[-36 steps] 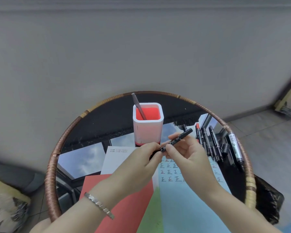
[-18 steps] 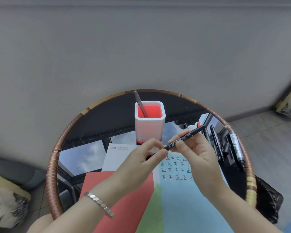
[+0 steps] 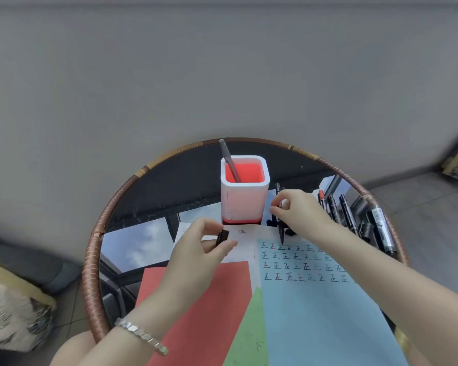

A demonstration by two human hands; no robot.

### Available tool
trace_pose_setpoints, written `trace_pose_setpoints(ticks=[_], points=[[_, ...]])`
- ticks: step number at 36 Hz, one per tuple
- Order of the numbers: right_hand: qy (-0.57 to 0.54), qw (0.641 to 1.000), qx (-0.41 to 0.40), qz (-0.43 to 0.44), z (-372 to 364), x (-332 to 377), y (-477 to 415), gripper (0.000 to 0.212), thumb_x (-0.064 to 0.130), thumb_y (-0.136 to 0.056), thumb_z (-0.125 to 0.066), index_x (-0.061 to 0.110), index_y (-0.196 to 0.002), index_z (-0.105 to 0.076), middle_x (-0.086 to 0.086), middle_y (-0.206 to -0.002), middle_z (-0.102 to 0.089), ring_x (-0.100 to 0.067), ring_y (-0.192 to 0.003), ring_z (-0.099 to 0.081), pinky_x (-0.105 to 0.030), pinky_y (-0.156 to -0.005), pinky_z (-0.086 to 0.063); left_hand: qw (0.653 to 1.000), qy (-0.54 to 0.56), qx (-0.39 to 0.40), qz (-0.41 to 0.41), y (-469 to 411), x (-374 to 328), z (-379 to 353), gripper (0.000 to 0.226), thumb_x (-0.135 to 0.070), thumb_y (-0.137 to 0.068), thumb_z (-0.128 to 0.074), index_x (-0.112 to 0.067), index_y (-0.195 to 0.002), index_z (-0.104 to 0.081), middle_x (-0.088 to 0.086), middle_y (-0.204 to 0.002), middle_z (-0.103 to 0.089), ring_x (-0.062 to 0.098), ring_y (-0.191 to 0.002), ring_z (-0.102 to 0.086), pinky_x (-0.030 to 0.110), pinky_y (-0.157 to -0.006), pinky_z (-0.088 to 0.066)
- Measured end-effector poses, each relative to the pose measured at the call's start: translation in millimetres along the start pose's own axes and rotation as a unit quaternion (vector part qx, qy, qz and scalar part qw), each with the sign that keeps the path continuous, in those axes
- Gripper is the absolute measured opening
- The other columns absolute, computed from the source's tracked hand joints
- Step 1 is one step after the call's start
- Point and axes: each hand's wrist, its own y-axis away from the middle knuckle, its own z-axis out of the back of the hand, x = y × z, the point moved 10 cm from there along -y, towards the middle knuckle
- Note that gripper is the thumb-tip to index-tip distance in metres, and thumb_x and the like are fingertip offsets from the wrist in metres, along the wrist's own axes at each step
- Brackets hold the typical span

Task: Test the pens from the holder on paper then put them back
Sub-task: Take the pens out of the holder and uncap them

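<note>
Observer: Surface and room?

Recorder: Round table (image 3: 90, 273), woven rattan rim, glass top mirroring sky. Plain grey wall (image 3: 222, 75) stood behind; tiled floor (image 3: 421, 207) lay to the right.

Observer: Pen relative to hands?

Recorder: Right hand (image 3: 302, 210) pinched a black pen (image 3: 280, 232) near upright, just right of the holder (image 3: 245, 202), tip on the top row of characters on the blue paper (image 3: 323, 326). Left hand (image 3: 204, 249), fingers curled, pinched the black cap (image 3: 221, 236) just in front of the holder, over a white sheet (image 3: 242, 249). One grey pen (image 3: 229, 161) leaned in the holder. Other markers (image 3: 349, 215) lay in a row near the right rim.

Observer: Materials, shapes?

Recorder: Holder was square, round-cornered, white outside, red inside. Red paper (image 3: 204, 313) and green paper (image 3: 249, 334) lay flat and matte beside the blue. Metal-link bracelet (image 3: 140, 331) was on the left wrist.
</note>
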Motion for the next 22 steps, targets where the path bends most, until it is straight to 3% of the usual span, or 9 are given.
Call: trace_pose_setpoints(ticks=[5, 8, 10, 12, 15, 18, 20, 22], points=[[0.102, 0.994, 0.046, 0.018, -9, -7, -6, 0.033, 0.026, -0.089, -0.055, 0.016, -0.12, -0.058, -0.007, -0.11, -0.063, -0.015, -0.085, -0.052, -0.029, -0.077, -0.045, 0.999, -0.051, -0.019, 0.005, 2, -1, 1, 0.016, -0.02, -0.08, -0.07, -0.027, -0.081, -0.056, -0.009, -0.09, -0.065, 0.003, -0.078, -0.065, 0.023, -0.072, -0.049], [0.123, 0.991, 0.04, 0.022, -3, -16, -5, 0.029, 0.025, -0.09, -0.053, 0.019, -0.117, -0.061, -0.007, -0.108, -0.064, -0.018, -0.098, -0.054, -0.033, -0.089, -0.042, 0.998, -0.059, -0.021, -0.004, -2, -6, -8, 0.014, -0.016, -0.08, -0.068, -0.025, -0.081, -0.058, -0.013, -0.083, -0.063, 0.01, -0.08, -0.065, 0.018, -0.068, -0.047], [0.137, 0.989, 0.039, 0.026, 1, -24, -5, 0.026, 0.021, -0.09, -0.051, 0.019, -0.113, -0.064, -0.004, -0.105, -0.066, -0.023, -0.107, -0.053, -0.037, -0.101, -0.034, 0.996, -0.084, -0.014, -0.03, -7, -15, -20, 0.011, -0.017, -0.081, -0.066, -0.026, -0.081, -0.058, -0.013, -0.08, -0.063, 0.006, -0.077, -0.062, 0.012, -0.064, -0.044], [0.139, 0.989, 0.032, 0.036, 4, -29, -5, 0.026, 0.018, -0.089, -0.05, 0.018, -0.109, -0.067, -0.003, -0.102, -0.068, -0.025, -0.106, -0.053, -0.039, -0.108, -0.029, 0.991, -0.123, -0.008, -0.059, -13, -22, -36, 0.005, -0.021, -0.083, -0.064, -0.023, -0.085, -0.06, -0.013, -0.081, -0.062, 0.005, -0.078, -0.058, 0.016, -0.067, -0.045], [0.131, 0.99, 0.018, 0.04, 11, -33, -4, 0.025, 0.017, -0.088, -0.052, 0.018, -0.106, -0.069, -0.002, -0.101, -0.07, -0.021, -0.104, -0.055, -0.039, -0.108, -0.032, 0.976, -0.199, -0.002, -0.084, -26, -29, -65, 0.011, -0.028, -0.086, -0.059, -0.018, -0.092, -0.06, -0.008, -0.088, -0.064, 0.013, -0.084, -0.058, 0.033, -0.074, -0.049], [0.113, 0.993, 0.022, 0.035, 13, -35, -1, 0.026, 0.015, -0.087, -0.052, 0.017, -0.108, -0.068, -0.004, -0.1, -0.071, -0.022, -0.099, -0.057, -0.039, -0.103, -0.039, 0.961, -0.255, 0.035, -0.1, -37, -32, -97, 0.014, -0.025, -0.089, -0.055, -0.014, -0.096, -0.059, 0.0, -0.097, -0.066, 0.02, -0.091, -0.057, 0.036, -0.076, -0.048], [0.109, 0.993, 0.026, 0.036, 13, -35, 1, 0.027, 0.013, -0.087, -0.052, 0.015, -0.109, -0.068, -0.006, -0.1, -0.071, -0.023, -0.1, -0.058, -0.041, -0.107, -0.035, 0.949, -0.287, 0.055, -0.12, -41, -35, -112, 0.014, -0.022, -0.09, -0.053, -0.012, -0.098, -0.058, 0.004, -0.099, -0.064, 0.024, -0.093, -0.056, 0.038, -0.079, -0.048], [0.104, 0.993, 0.028, 0.039, 13, -34, 2, 0.028, 0.012, -0.087, -0.052, 0.014, -0.11, -0.067, -0.005, -0.104, -0.07, -0.019, -0.098, -0.059, -0.034, -0.102, -0.039, 0.933, -0.321, 0.067, -0.149, -44, -38, -121, 0.014, -0.021, -0.089, -0.053, -0.01, -0.096, -0.058, 0.007, -0.097, -0.063, 0.027, -0.094, -0.054, 0.039, -0.079, -0.047]])
